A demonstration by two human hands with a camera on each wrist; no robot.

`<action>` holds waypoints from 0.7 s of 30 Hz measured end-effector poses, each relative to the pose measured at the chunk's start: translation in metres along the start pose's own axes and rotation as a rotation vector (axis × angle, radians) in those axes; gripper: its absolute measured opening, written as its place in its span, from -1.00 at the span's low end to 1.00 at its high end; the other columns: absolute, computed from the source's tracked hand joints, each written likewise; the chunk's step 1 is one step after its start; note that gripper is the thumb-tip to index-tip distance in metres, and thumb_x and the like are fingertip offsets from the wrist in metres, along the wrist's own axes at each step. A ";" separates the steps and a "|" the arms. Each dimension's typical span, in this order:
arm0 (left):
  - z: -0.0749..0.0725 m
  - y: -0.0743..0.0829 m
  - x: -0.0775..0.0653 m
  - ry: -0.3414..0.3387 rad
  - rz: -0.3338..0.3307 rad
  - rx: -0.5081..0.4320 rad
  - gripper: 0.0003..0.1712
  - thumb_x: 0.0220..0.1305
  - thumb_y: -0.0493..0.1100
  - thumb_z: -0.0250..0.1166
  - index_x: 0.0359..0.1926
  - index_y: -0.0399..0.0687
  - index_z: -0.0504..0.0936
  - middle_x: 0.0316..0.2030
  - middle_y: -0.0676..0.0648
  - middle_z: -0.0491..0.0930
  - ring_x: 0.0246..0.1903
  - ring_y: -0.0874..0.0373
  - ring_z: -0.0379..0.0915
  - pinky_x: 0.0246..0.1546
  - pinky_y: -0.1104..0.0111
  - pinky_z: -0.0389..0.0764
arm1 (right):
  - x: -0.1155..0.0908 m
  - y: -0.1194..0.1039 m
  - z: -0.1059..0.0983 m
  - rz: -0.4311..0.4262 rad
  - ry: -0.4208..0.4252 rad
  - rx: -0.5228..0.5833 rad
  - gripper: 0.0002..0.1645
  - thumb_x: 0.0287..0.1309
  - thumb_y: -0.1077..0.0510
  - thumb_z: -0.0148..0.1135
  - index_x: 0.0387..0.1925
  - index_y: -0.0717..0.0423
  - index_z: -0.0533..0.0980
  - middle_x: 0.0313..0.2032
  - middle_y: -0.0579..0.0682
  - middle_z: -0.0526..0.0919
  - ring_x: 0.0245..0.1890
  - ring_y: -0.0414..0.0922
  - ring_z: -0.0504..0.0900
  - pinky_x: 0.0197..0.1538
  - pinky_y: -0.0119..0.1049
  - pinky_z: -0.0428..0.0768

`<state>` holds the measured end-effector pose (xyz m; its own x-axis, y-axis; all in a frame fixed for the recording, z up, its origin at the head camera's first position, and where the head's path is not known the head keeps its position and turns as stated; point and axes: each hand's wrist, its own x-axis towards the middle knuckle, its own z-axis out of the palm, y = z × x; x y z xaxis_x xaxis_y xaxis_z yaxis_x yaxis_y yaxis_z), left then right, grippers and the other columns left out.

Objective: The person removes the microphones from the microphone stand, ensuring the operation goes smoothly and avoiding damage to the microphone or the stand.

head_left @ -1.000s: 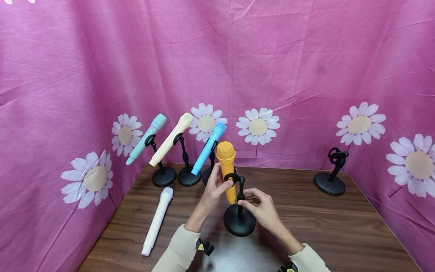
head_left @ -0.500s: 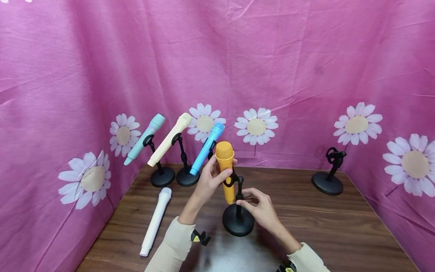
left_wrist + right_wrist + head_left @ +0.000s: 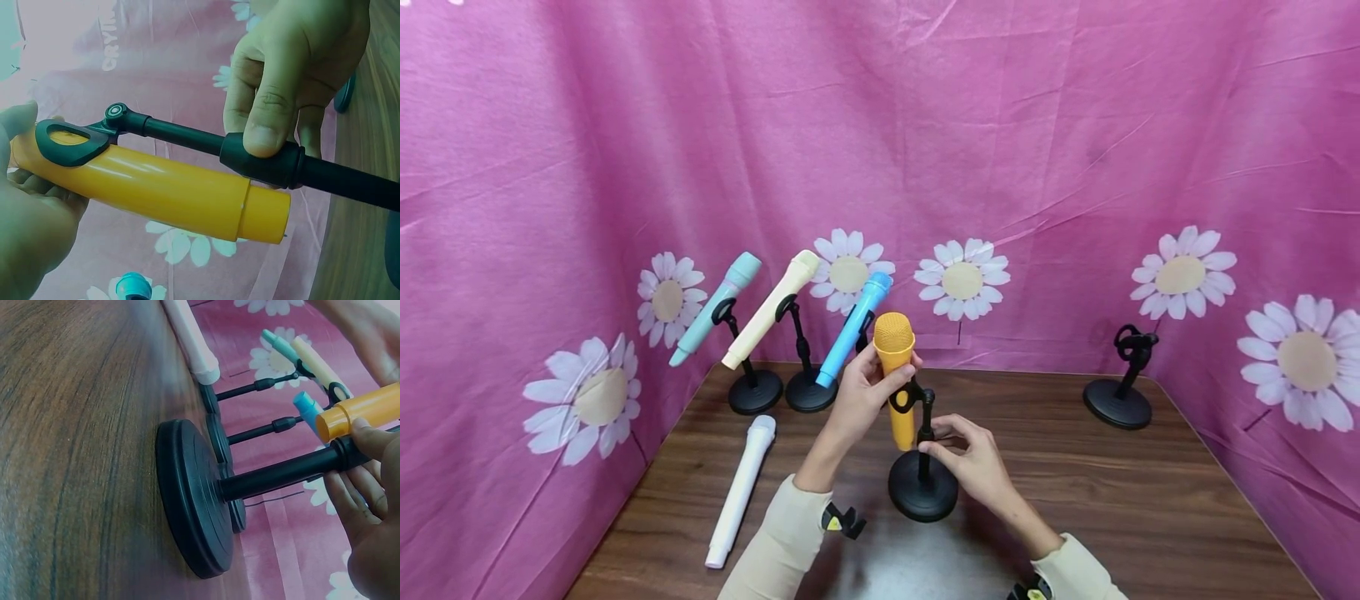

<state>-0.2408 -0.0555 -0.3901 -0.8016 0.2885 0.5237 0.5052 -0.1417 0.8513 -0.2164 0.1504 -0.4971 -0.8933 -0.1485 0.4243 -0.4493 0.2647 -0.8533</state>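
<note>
An orange microphone [image 3: 895,354] sits in the ring clip of a black desk stand [image 3: 922,486], head up and slightly tilted. My left hand [image 3: 857,400] grips the microphone's upper body just below the mesh head, thumb in front. In the left wrist view the clip [image 3: 74,142] wraps around the orange barrel. My right hand [image 3: 973,458] pinches the collar on the stand's pole between thumb and fingers, also plain in the left wrist view, where the right thumb presses the collar [image 3: 262,159]. The round base [image 3: 194,500] rests on the wooden table.
Behind to the left, mint [image 3: 715,308], cream [image 3: 771,310] and blue [image 3: 855,329] microphones lean in black stands. A white microphone [image 3: 741,492] lies on the table [image 3: 1075,500] at left. One bare stand [image 3: 1117,403] is at back right. A pink flowered curtain [image 3: 1037,167] surrounds the table.
My left hand has shifted slightly up the orange microphone, from beside the clip to below its head. The right hand keeps its hold on the pole. The head view has panned slightly.
</note>
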 end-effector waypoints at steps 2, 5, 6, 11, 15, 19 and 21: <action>0.000 0.001 0.000 0.006 0.000 0.003 -0.53 0.53 -0.09 0.35 0.30 -0.23 0.51 0.01 -0.26 0.69 0.05 0.23 0.66 0.18 0.33 0.67 | 0.000 -0.001 0.000 -0.007 0.001 -0.004 -0.67 0.13 0.22 0.62 -0.07 0.11 0.70 -0.21 0.02 0.81 -0.20 -0.25 0.79 -0.09 -0.42 0.78; 0.000 0.001 0.001 0.009 -0.002 -0.001 -0.56 0.53 -0.15 0.34 0.29 -0.24 0.52 0.00 -0.23 0.70 0.04 0.23 0.66 0.17 0.33 0.68 | 0.000 -0.001 0.001 -0.020 0.004 -0.011 -0.66 0.12 0.22 0.63 -0.08 0.12 0.70 -0.22 0.02 0.81 -0.21 -0.26 0.79 -0.11 -0.41 0.79; 0.000 0.001 0.001 0.009 -0.003 -0.004 -0.56 0.52 -0.16 0.34 0.29 -0.24 0.52 -0.01 -0.21 0.70 0.04 0.23 0.66 0.17 0.33 0.68 | 0.000 -0.001 0.002 -0.025 0.006 -0.011 -0.66 0.11 0.23 0.63 -0.08 0.12 0.70 -0.23 0.02 0.81 -0.22 -0.26 0.79 -0.12 -0.40 0.79; -0.001 0.002 0.002 0.003 -0.006 -0.014 -0.51 0.50 -0.06 0.38 0.27 -0.26 0.53 -0.02 -0.18 0.71 0.03 0.22 0.66 0.17 0.33 0.68 | 0.000 -0.001 0.003 -0.051 0.011 -0.007 -0.68 0.12 0.24 0.62 -0.09 0.13 0.69 -0.24 0.03 0.80 -0.22 -0.27 0.79 -0.14 -0.38 0.80; -0.001 0.002 0.003 0.000 -0.010 -0.016 -0.44 0.48 0.02 0.40 0.26 -0.27 0.53 -0.02 -0.23 0.71 0.01 0.22 0.66 0.19 0.33 0.67 | 0.001 0.000 0.003 -0.060 0.014 -0.011 -0.68 0.13 0.24 0.62 -0.10 0.12 0.69 -0.24 0.02 0.80 -0.23 -0.28 0.78 -0.15 -0.38 0.80; -0.002 0.002 0.005 0.002 -0.010 -0.027 -0.46 0.49 -0.01 0.39 0.26 -0.30 0.54 -0.05 -0.07 0.73 0.00 0.20 0.66 0.19 0.30 0.67 | 0.001 0.001 0.003 -0.064 0.020 -0.025 -0.68 0.12 0.23 0.63 -0.10 0.11 0.70 -0.25 0.00 0.80 -0.23 -0.28 0.78 -0.15 -0.36 0.80; -0.002 0.002 0.006 0.005 -0.010 -0.030 -0.48 0.50 -0.03 0.39 0.26 -0.30 0.54 -0.05 -0.01 0.73 0.01 0.15 0.66 0.19 0.28 0.68 | 0.001 0.001 0.003 -0.067 0.021 -0.030 -0.68 0.12 0.22 0.63 -0.10 0.11 0.70 -0.25 0.00 0.80 -0.24 -0.29 0.78 -0.15 -0.35 0.81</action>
<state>-0.2452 -0.0559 -0.3853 -0.8082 0.2857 0.5150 0.4871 -0.1673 0.8572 -0.2173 0.1472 -0.4982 -0.8611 -0.1472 0.4867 -0.5082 0.2830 -0.8134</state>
